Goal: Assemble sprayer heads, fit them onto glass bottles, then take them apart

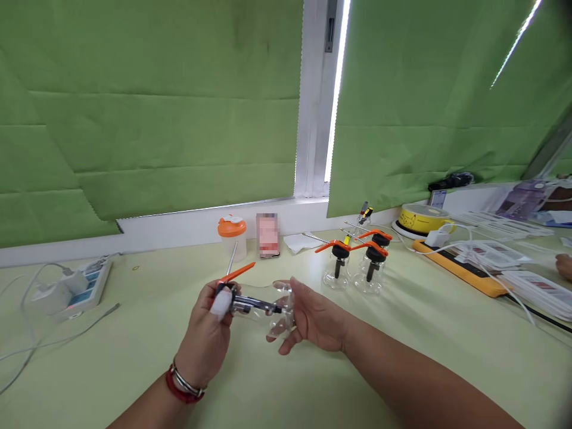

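Over the near part of the table, a clear glass pump bottle (261, 307) lies sideways between my two hands. It has a black pump stem inside, an orange lever and a thin metal spout at its top end. My left hand (203, 330) is closed around the black cap at that end, with something white over or at the thumb. Fingers of my right hand (313, 319) wrap the rounded base of the bottle. Similar bottles with black caps and orange levers stand upright to the right, among them a front one (369, 271) and a left one (336, 271).
An orange-lidded cup (233, 235) and a propped phone (268, 235) stand by the wall. Screwdrivers (364, 214) sit behind the bottles. An orange power strip (465, 271), cables and a yellow round case (424, 219) lie right; a white power strip (92, 286) lies left. Another person's hand (563, 266) shows far right.
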Demonstrator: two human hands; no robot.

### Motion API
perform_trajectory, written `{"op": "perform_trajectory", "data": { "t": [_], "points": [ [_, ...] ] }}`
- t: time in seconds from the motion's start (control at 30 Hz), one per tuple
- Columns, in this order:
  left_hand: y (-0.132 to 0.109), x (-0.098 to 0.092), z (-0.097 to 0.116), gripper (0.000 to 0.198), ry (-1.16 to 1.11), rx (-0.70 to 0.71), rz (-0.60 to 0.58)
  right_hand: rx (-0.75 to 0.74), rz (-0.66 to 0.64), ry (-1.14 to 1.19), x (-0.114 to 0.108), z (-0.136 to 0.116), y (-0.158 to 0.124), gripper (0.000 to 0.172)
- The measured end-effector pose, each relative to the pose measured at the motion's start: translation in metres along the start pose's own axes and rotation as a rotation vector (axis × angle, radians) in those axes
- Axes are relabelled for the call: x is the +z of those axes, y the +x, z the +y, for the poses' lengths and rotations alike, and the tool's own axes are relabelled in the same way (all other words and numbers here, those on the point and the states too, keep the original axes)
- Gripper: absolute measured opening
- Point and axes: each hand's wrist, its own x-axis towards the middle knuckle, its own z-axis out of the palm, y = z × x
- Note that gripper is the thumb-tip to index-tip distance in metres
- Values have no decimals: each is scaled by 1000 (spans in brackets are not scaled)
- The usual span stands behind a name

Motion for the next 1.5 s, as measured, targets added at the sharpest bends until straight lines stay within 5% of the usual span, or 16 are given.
{"op": "perform_trajectory", "data": {
  "t": [0.17, 0.3, 0.4, 0.5, 0.6, 0.67, 0.73, 0.8, 0.87, 0.93, 1.07, 1.13, 1.27, 1.4, 1.5],
  "points": [
    [-18, 4, 7, 18, 249, 85, -219, 7, 58, -127, 11, -10, -13, 48],
    [-18, 5, 12, 29, 461, 50, -115, -148, 131, -473, 11, -8, -17, 53],
    [-13, 8, 15, 31, 477, -85, -45, -438, 142, -972, 11, -5, -19, 61],
    [-9, 10, 19, 30, 421, -224, -46, -892, 79, -1556, 10, -7, -19, 54],
    [-8, 9, 21, 33, 387, -212, -81, -1141, 39, -1760, 7, -11, -20, 52],
    [-10, 9, 22, 36, 397, -145, -72, -1043, 116, -1566, 4, -14, -19, 63],
    [-13, 9, 21, 35, 444, -53, -33, -757, 177, -1189, 1, -14, -18, 74],
    [-16, 9, 20, 34, 511, 35, 2, -408, 121, -835, -1, -13, -17, 67],
    [-16, 9, 19, 34, 560, 75, 16, -218, 53, -689, -1, -13, -17, 57],
    [-14, 8, 18, 34, 558, 50, 21, -304, 91, -817, 1, -16, -20, 59],
    [-7, 5, 19, 34, 498, -37, 40, -892, 74, -1309, 5, -27, -27, 52],
    [-7, 5, 19, 35, 497, -56, 32, -982, 72, -1327, 4, -30, -27, 52],
    [-13, 6, 16, 32, 559, 34, -24, -622, 291, -897, 0, -22, -17, 66],
    [-15, 4, 17, 25, 668, 172, -44, -158, 142, -646, -2, -14, -14, 50],
    [-11, 4, 21, 26, 597, 49, -58, -400, 124, -960, 1, -19, -21, 63]
  ]
}}
